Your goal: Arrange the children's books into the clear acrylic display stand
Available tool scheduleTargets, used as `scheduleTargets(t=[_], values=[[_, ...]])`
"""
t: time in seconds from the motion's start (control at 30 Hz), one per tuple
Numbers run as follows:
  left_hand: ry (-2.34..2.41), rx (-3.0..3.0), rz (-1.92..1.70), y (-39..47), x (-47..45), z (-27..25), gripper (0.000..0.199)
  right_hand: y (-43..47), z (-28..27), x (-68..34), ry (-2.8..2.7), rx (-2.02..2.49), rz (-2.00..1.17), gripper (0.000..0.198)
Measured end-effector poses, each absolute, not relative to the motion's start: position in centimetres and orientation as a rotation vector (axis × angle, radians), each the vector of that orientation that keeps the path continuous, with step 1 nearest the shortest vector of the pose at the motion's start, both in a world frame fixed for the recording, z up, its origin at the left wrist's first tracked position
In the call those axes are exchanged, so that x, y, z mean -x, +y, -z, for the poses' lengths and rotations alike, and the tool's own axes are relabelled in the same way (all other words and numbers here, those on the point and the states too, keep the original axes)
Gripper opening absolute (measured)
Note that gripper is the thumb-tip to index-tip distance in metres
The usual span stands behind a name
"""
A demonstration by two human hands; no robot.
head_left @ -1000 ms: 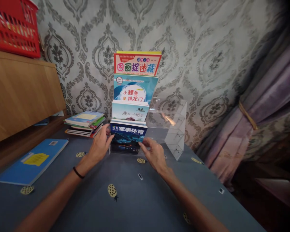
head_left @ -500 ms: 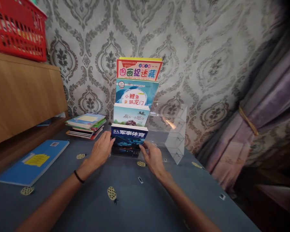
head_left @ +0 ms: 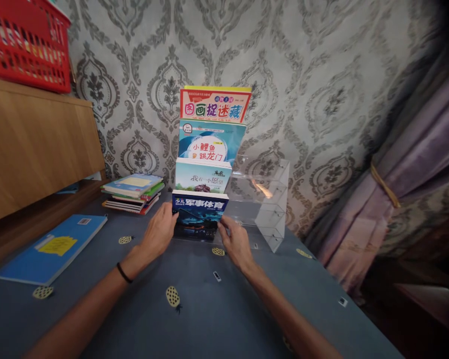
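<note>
A dark blue book (head_left: 199, 214) stands upright in the front tier of a clear acrylic book rack (head_left: 271, 207). My left hand (head_left: 160, 227) grips its left edge, while my right hand (head_left: 235, 239) holds the right edge with thumb and fingers. Behind it, stepped upward, stand a pale green book (head_left: 204, 177), a teal book (head_left: 211, 139) and a red-bordered book (head_left: 216, 105) with a yellow edge showing behind it. All lean in the left half of the rack. The lower parts of the rear books are hidden.
Left of the rack lies a stack of several books (head_left: 132, 192). A blue book (head_left: 56, 248) lies flat on the grey-blue tablecloth (head_left: 142, 319). A wooden cabinet (head_left: 37, 144) carries a red basket (head_left: 28, 47). Patterned wallpaper is behind, and a tied curtain (head_left: 381, 184) hangs at right.
The view has shifted very slightly. Both hands stay at the dark blue book's sides, and the books keep their places in the rack.
</note>
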State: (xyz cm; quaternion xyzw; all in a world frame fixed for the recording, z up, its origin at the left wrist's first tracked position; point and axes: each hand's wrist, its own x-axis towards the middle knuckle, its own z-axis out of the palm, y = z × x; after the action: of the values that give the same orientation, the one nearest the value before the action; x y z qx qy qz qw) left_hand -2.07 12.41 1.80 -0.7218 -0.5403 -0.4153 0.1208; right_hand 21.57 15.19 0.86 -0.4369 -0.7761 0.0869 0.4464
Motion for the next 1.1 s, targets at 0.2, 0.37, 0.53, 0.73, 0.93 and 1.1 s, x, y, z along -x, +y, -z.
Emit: scheduleTargets(t=[0.2, 0.37, 0.53, 0.73, 0.93, 1.1], values=[[-1.551, 2.121, 1.255, 12.47, 2.02, -1.72, 0.023, 15.01, -0.86, -21.45, -1.935, 1.101, -0.222, 0.032], [-1.621, 2.112, 1.173, 12.27, 1.83, -1.98, 0.028, 14.81, -0.78, -21.26, -1.893, 1.111, -0.249, 0.035], [-1.619, 2.111, 1.188, 12.32, 1.76, -2.0, 0.033, 14.76, -0.82, -21.26, -1.878, 1.101, -0.27, 0.035], [-1.574, 2.132, 1.234, 12.49, 2.04, -1.7, 0.03, 14.64, -0.58, -21.03, -1.964, 1.197, -0.071, 0.034], [-1.614, 2.147, 1.227, 12.45, 2.14, -1.89, 0.021, 14.56, -0.45, -20.75, -2.015, 1.265, 0.057, 0.031], [-1.62, 2.147, 1.226, 12.54, 2.09, -1.99, 0.019, 14.38, -0.44, -20.86, -1.997, 1.259, 0.02, 0.031]])
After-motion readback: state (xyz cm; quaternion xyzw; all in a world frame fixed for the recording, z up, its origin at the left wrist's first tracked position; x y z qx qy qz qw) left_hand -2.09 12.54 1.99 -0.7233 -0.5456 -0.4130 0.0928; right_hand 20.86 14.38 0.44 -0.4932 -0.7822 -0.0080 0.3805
